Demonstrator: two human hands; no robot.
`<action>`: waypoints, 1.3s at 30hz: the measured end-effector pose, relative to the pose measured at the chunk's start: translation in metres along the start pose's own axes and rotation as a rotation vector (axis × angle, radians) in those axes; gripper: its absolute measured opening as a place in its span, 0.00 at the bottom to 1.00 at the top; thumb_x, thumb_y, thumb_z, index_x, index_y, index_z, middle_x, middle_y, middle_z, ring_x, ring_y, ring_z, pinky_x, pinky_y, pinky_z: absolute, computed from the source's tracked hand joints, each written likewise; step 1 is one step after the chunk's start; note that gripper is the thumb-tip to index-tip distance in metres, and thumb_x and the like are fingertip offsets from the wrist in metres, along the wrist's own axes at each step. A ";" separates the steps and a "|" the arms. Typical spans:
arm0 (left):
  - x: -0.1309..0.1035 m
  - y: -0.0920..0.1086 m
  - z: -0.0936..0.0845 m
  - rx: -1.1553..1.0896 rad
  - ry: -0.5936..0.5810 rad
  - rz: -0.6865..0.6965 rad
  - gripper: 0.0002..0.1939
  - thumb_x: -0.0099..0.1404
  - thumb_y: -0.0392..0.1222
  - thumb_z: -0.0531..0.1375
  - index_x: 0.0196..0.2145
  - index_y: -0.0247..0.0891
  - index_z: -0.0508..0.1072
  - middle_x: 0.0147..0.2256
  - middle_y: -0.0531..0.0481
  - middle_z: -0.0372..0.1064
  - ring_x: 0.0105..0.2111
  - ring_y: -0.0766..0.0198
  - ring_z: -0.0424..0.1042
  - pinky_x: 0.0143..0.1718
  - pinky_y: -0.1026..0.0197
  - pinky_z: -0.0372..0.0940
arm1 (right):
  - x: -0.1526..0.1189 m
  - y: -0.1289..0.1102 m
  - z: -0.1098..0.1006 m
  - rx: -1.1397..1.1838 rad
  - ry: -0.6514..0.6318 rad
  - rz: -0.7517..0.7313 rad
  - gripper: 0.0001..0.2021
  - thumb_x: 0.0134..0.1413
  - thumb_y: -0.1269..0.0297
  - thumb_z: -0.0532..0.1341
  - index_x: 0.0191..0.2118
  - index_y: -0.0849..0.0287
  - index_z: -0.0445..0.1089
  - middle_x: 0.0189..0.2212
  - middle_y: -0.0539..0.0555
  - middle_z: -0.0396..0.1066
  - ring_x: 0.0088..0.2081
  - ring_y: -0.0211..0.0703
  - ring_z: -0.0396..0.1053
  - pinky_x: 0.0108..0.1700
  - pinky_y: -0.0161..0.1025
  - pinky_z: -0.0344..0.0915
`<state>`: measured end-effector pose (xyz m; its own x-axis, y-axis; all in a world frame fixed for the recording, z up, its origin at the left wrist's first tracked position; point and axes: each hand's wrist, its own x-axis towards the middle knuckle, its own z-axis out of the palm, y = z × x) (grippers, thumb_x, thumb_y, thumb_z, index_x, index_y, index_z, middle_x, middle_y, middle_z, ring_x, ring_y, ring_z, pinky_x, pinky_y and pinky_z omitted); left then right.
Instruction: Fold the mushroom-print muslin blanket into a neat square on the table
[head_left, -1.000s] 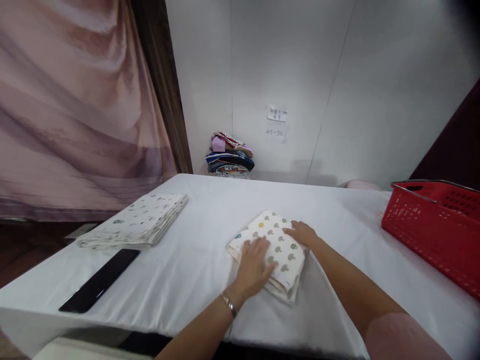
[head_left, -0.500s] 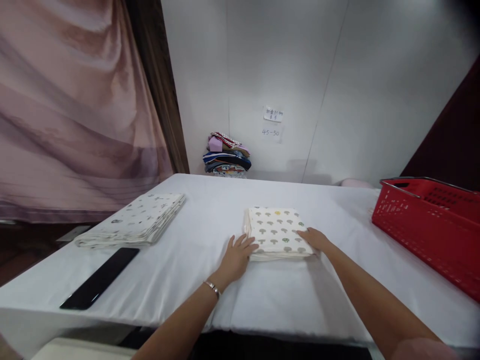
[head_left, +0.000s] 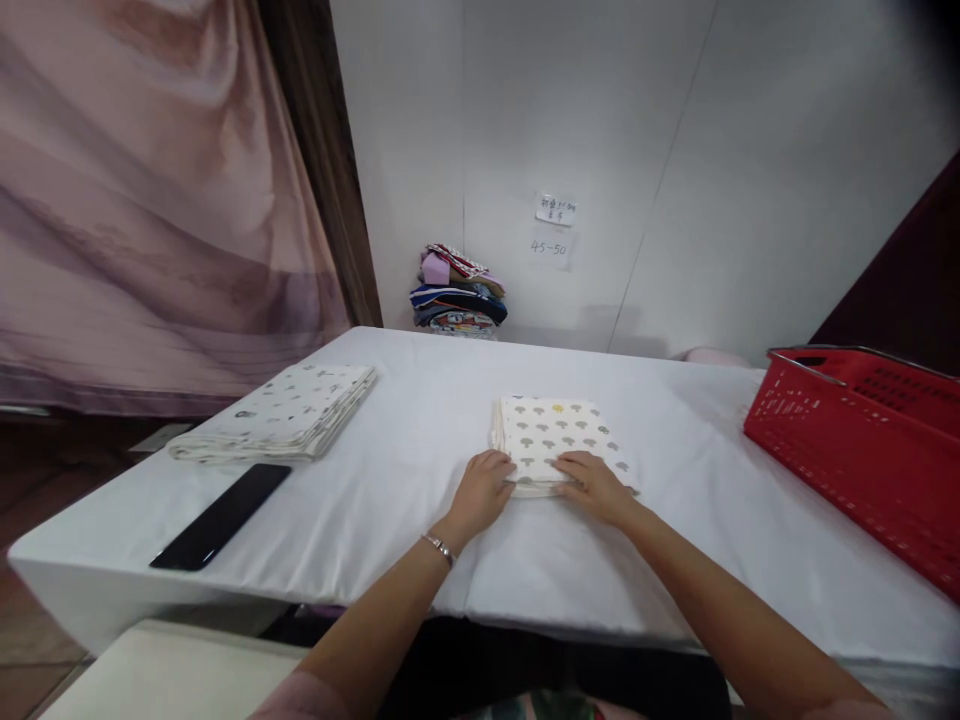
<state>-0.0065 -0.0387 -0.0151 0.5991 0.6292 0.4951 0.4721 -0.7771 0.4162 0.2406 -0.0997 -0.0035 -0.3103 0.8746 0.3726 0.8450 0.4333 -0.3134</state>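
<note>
A folded white cloth (head_left: 566, 430) printed with grey mushrooms and a few yellow and green ones lies flat on the white-covered table. At its near left corner, my left hand (head_left: 481, 492) has its fingers bent over the edge; a silver bracelet is on that wrist. My right hand (head_left: 598, 487) grips the near edge of the same cloth, fingers on top and the thumb low at the front. The layers between my fingers are mostly hidden.
On the left lies a larger folded stack of printed white cloth (head_left: 289, 410), with a black phone-like slab (head_left: 223, 515) in front. A red plastic basket (head_left: 862, 440) stands at the right. Folded fabrics (head_left: 459, 295) are piled beyond the table's far edge (head_left: 525, 345), against the wall.
My right hand has slid from the cloth's right side to the middle of its near edge. My left hand's spread fingers have drawn together at the corner. The camera view has shifted slightly.
</note>
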 end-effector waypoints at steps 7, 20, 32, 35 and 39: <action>0.001 0.006 -0.002 -0.022 0.014 -0.021 0.08 0.61 0.33 0.54 0.34 0.40 0.72 0.38 0.48 0.68 0.43 0.61 0.64 0.46 0.55 0.60 | 0.001 -0.007 0.010 -0.018 0.052 -0.004 0.12 0.58 0.65 0.53 0.44 0.53 0.72 0.41 0.55 0.69 0.43 0.45 0.65 0.45 0.44 0.62; 0.016 0.022 -0.006 0.020 0.038 -0.214 0.11 0.65 0.45 0.53 0.31 0.40 0.73 0.33 0.50 0.68 0.38 0.62 0.65 0.41 0.57 0.59 | -0.009 -0.016 0.022 -0.151 0.042 0.022 0.16 0.59 0.64 0.50 0.49 0.52 0.69 0.44 0.58 0.67 0.44 0.49 0.63 0.45 0.47 0.61; 0.022 0.008 0.017 -0.041 0.051 -0.439 0.09 0.63 0.36 0.51 0.31 0.39 0.71 0.35 0.51 0.68 0.37 0.65 0.65 0.38 0.63 0.60 | -0.022 -0.018 0.035 -0.302 -0.039 0.008 0.25 0.55 0.71 0.51 0.59 0.49 0.58 0.60 0.55 0.54 0.59 0.51 0.52 0.55 0.52 0.53; 0.034 0.004 0.013 -0.067 0.055 -0.607 0.06 0.63 0.40 0.53 0.33 0.39 0.70 0.37 0.50 0.68 0.35 0.65 0.67 0.34 0.64 0.59 | -0.022 -0.019 0.036 -0.314 -0.040 0.011 0.25 0.55 0.71 0.51 0.59 0.48 0.57 0.60 0.55 0.54 0.59 0.51 0.52 0.55 0.53 0.52; 0.044 -0.002 0.014 -0.024 -0.020 -0.757 0.12 0.61 0.50 0.55 0.33 0.38 0.66 0.34 0.49 0.69 0.33 0.61 0.69 0.30 0.62 0.58 | -0.022 -0.021 0.035 -0.318 -0.031 0.002 0.25 0.56 0.71 0.50 0.59 0.50 0.58 0.60 0.56 0.55 0.59 0.51 0.53 0.55 0.52 0.53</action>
<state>0.0276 -0.0092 -0.0045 0.1287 0.9903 0.0532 0.7452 -0.1319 0.6537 0.2146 -0.1199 -0.0358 -0.3173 0.8836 0.3443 0.9379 0.3461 -0.0240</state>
